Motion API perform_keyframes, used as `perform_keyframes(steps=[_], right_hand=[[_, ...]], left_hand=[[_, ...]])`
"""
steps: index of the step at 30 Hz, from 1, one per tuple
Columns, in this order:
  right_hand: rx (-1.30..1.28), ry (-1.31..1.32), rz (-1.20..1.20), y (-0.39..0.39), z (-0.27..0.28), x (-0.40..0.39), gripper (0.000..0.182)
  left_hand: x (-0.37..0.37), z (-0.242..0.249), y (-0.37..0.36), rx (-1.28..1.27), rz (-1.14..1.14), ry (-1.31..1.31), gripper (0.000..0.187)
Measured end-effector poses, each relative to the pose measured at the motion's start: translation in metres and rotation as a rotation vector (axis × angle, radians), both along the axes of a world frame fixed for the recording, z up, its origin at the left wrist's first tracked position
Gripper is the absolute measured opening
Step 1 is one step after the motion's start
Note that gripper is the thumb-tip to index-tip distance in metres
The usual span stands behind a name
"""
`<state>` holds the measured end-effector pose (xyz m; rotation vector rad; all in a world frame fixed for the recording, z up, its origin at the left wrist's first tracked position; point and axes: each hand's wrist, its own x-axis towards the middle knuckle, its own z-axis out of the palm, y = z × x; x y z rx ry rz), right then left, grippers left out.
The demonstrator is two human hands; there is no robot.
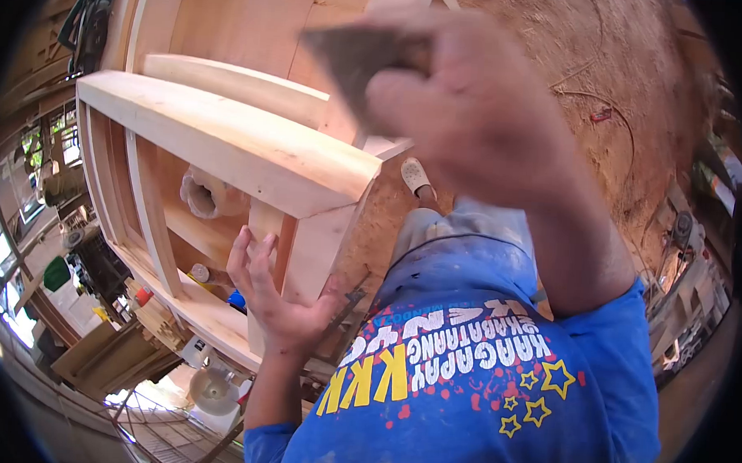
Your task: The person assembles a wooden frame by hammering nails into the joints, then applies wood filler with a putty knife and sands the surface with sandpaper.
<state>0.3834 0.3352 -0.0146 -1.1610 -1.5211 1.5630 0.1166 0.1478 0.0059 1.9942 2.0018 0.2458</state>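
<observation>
My right hand [468, 95] is raised high and smeared by motion, its fingers wrapped round what looks like a putty knife [349, 65] with a dark, flat, triangular blade. The blade hovers in front of a pale wooden frame [234, 143], apart from it as far as I can tell. Beside the frame's near end, my left hand [289, 302] has its fingers spread and curled, holding nothing; its fingertips come close to an inner wooden strip. Within the frame sits a pale, roll-like object [203, 193] with a hollow middle.
A small can or jar [200, 272] and a blue item [236, 298] lie inside the frame's lower part. A thin cable [613, 101] crosses the dirt floor at right. Scrap wood [684, 270] is piled at far right, and a fan-like round object [213, 390] stands at lower left.
</observation>
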Motion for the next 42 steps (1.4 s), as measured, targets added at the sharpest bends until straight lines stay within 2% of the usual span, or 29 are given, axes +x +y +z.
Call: perform_keyframes(steps=[1, 3, 5, 10, 13, 21, 24, 27, 30, 33, 36, 39, 40, 42], right_hand=[[-0.03, 0.003, -0.027, 0.004, -0.002, 0.013, 0.035], [-0.192, 0.209, -0.138, -0.014, -0.027, 0.033, 0.034], [-0.478, 0.196, -0.083, -0.051, -0.056, 0.044, 0.041], [-1.039, 0.726, -0.479, -0.14, -0.084, 0.002, 0.05], [-1.01, 0.939, -0.585, -0.151, -0.076, -0.018, 0.05], [-0.938, 1.019, -0.661, -0.145, -0.055, -0.049, 0.047], [-0.806, 0.949, -0.644, -0.146, -0.047, -0.052, 0.045], [-0.791, 0.854, -0.543, -0.152, -0.043, -0.049, 0.05], [-0.673, 0.735, -0.518, -0.152, -0.022, -0.047, 0.045], [-0.494, 0.617, -0.506, -0.154, -0.025, -0.052, 0.047], [-0.475, 0.652, -0.38, -0.155, -0.006, -0.041, 0.046], [-0.109, 0.602, -0.302, -0.148, -0.004, -0.029, 0.044], [-0.438, 0.692, -0.429, -0.138, 0.006, -0.018, 0.042], [-0.624, 0.864, -0.518, -0.135, -0.041, -0.005, 0.043]], left_hand=[[0.0, 0.001, 0.002, -0.001, -0.016, 0.011, 0.092], [0.001, 0.002, 0.002, -0.003, -0.039, 0.036, 0.094], [0.001, 0.001, 0.001, -0.007, -0.029, 0.019, 0.093], [-0.003, -0.001, 0.0, 0.007, -0.073, 0.054, 0.093], [-0.003, -0.001, -0.003, 0.01, -0.089, 0.071, 0.093], [-0.002, -0.002, -0.007, 0.033, -0.102, 0.045, 0.088], [-0.005, -0.001, -0.008, 0.011, -0.124, 0.047, 0.092], [-0.004, 0.0, -0.007, 0.01, -0.118, 0.06, 0.093], [-0.004, 0.001, -0.007, 0.014, -0.121, 0.06, 0.092], [-0.003, 0.001, -0.007, 0.017, -0.118, 0.06, 0.092], [-0.003, 0.0, -0.006, 0.021, -0.12, 0.074, 0.091], [-0.005, -0.001, -0.007, 0.025, -0.109, 0.009, 0.091], [-0.003, 0.0, -0.006, 0.02, -0.098, 0.02, 0.09], [0.0, 0.001, -0.005, 0.016, -0.07, 0.047, 0.088]])
